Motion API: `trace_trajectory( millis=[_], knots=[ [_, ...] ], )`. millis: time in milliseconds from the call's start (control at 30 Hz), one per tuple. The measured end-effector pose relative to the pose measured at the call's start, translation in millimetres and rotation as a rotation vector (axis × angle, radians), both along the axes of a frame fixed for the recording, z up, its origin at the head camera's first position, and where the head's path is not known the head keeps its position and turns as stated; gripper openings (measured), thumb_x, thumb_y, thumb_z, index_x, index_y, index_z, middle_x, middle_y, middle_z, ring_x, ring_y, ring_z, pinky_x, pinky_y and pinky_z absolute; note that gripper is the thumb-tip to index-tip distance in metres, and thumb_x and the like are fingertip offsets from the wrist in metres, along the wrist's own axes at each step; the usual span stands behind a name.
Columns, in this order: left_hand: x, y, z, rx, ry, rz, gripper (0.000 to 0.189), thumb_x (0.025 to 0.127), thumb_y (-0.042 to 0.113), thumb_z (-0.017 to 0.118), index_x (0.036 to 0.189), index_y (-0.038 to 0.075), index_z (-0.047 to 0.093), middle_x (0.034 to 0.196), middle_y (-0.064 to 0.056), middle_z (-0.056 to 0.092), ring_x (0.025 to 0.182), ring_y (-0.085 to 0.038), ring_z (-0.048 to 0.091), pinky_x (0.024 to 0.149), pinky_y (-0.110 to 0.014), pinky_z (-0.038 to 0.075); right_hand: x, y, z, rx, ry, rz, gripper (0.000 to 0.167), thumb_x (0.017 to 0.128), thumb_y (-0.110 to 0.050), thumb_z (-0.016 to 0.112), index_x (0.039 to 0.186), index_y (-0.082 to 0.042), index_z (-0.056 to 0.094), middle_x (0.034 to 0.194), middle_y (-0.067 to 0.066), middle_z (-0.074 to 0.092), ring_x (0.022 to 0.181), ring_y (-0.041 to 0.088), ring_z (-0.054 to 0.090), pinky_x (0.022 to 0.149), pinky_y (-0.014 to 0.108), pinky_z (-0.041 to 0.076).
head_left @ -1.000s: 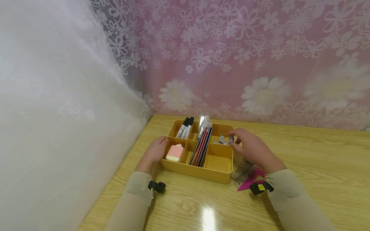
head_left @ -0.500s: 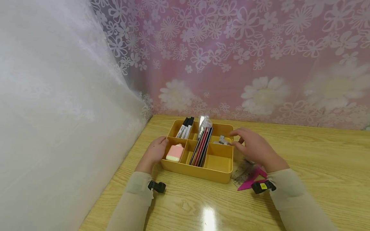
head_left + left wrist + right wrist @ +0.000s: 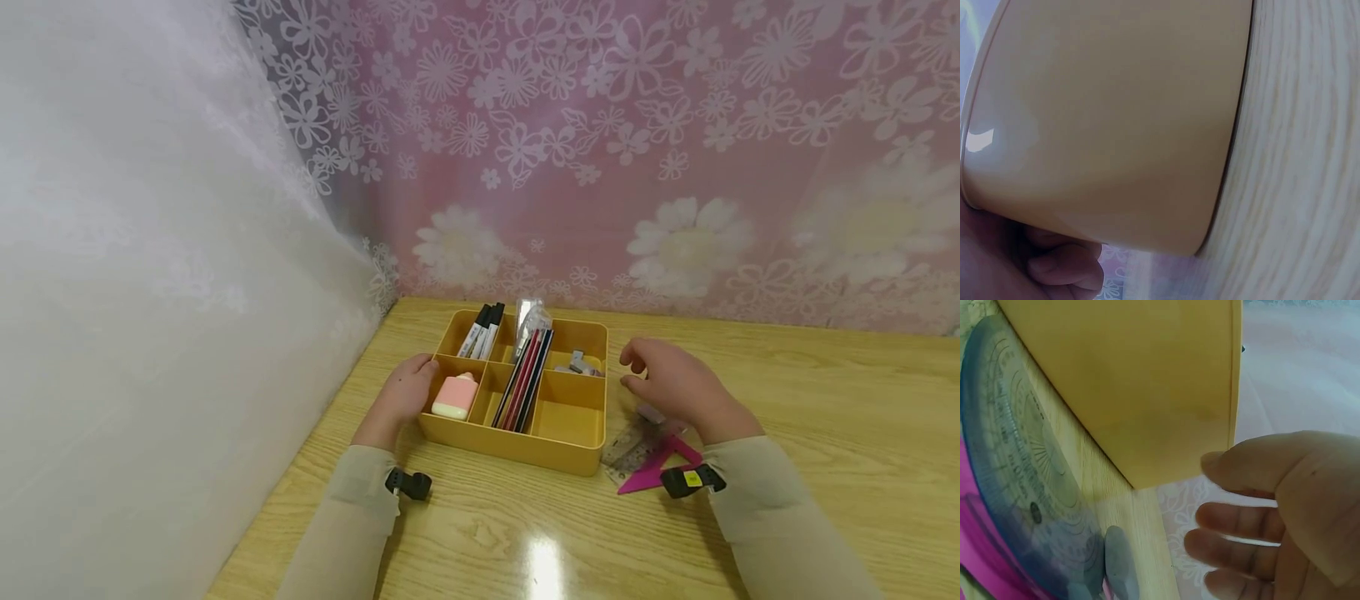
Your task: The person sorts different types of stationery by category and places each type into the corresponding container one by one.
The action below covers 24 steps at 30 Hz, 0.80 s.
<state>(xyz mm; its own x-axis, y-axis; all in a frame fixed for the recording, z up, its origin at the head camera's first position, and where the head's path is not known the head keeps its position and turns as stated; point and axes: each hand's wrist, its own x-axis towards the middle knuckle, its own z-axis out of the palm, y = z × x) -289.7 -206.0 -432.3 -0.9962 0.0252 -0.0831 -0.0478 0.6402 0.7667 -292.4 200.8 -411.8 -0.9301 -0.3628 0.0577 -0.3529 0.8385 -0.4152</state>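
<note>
A yellow divided organizer box (image 3: pixel 510 448) sits on the table, and my left hand (image 3: pixel 405 390) grips its left side at the rim. In the left wrist view the fingers (image 3: pixel 1066 265) curl round the box's corner. My right hand (image 3: pixel 678 385) hovers just right of the box with nothing in it, fingers loosely bent. Below it lie a magenta set square (image 3: pixel 647 477) and a clear protractor (image 3: pixel 1029 462), with a small grey rounded piece (image 3: pixel 1121 562) beside them. Small grey pieces (image 3: pixel 579 364) lie in the box's back right compartment.
The box also holds black-capped markers (image 3: pixel 483 333), a clear plastic item (image 3: pixel 531 318), several pencils (image 3: pixel 523 383) leaning across a divider, and a pink-and-cream bottle-shaped item (image 3: pixel 454 396). A floral curtain (image 3: pixel 600 167) hangs behind; a white sheet (image 3: pixel 165 292) borders the left.
My right hand has let go of a small grey piece into the back right compartment and drawn back to the right, away from the box. The left hand stays put.
</note>
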Motion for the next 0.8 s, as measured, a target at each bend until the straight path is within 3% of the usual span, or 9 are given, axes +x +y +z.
trace_trajectory(
  millis=[300,500,800],
  knots=[
    [0.7,0.1,0.5,0.001,-0.004,0.002,0.053,0.111,0.037,0.034,0.154,0.008,0.044,0.155,-0.015,0.043,0.145,-0.037,0.034,0.116,-0.058,0.027,0.5,3,-3.5,0.037,-0.186,-0.004,0.022,0.095,-0.021,0.065,0.109,-0.005,0.062,0.09,0.006,0.06,0.072,0.022,0.056,0.061,0.039,0.05],
    [-0.1,-0.1,0.3,0.0,-0.006,0.011,0.053,0.111,0.038,0.034,0.153,0.009,0.045,0.155,-0.014,0.043,0.145,-0.036,0.034,0.116,-0.058,0.027,4.2,5,-8.4,-0.004,-0.32,-0.012,0.024,0.09,-0.015,0.072,0.107,-0.004,0.059,0.09,0.008,0.06,0.067,0.021,0.059,0.056,0.036,0.052],
    [0.5,0.2,-0.2,0.0,-0.006,0.012,0.054,0.111,0.038,0.034,0.154,0.008,0.044,0.155,-0.015,0.043,0.145,-0.037,0.035,0.116,-0.058,0.028,3.9,6,-12.1,0.017,-0.336,0.014,0.033,0.085,-0.009,0.073,0.115,-0.003,0.059,0.09,0.007,0.062,0.07,0.021,0.058,0.061,0.037,0.051]
  ],
)
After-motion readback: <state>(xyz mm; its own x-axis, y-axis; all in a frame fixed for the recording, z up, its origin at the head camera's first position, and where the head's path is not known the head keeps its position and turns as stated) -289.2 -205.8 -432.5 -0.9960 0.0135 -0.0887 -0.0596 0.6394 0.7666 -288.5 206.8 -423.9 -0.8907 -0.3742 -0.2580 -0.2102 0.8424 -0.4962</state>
